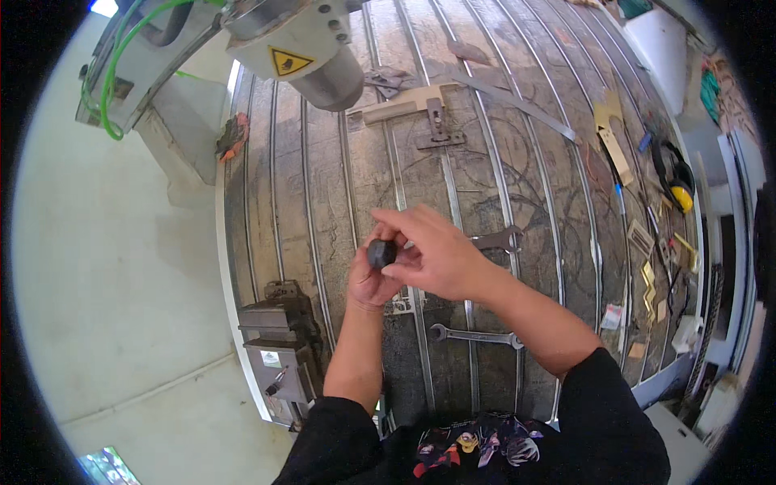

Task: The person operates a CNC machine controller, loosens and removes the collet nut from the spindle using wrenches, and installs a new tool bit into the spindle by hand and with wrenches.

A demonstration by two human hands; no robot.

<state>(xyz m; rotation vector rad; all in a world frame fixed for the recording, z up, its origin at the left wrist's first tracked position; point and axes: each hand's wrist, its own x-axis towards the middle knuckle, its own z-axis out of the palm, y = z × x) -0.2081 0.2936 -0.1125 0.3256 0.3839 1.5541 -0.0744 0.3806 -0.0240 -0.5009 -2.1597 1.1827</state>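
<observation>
A small black piece (381, 254), rounded with flat facets, is held between my two hands over the slotted machine table (420, 178). My left hand (368, 279) is curled under and around it from the left. From the right, the bent fingers and thumb of my right hand (436, 252) close about the same piece. The fingers hide its far side, so its exact kind does not show. A wrench (505, 239) lies partly hidden beside my right hand. Nearer to me, a double open-end wrench (475, 335) rests across the table slots.
At the upper left hangs a machine spindle head (323, 69) with a yellow warning triangle. A vise (279, 339) stands at the left edge. A clamped bar (404, 105) and a long metal strip (517, 103) lie farther off. Earmuffs (679, 182) and small parts line the right.
</observation>
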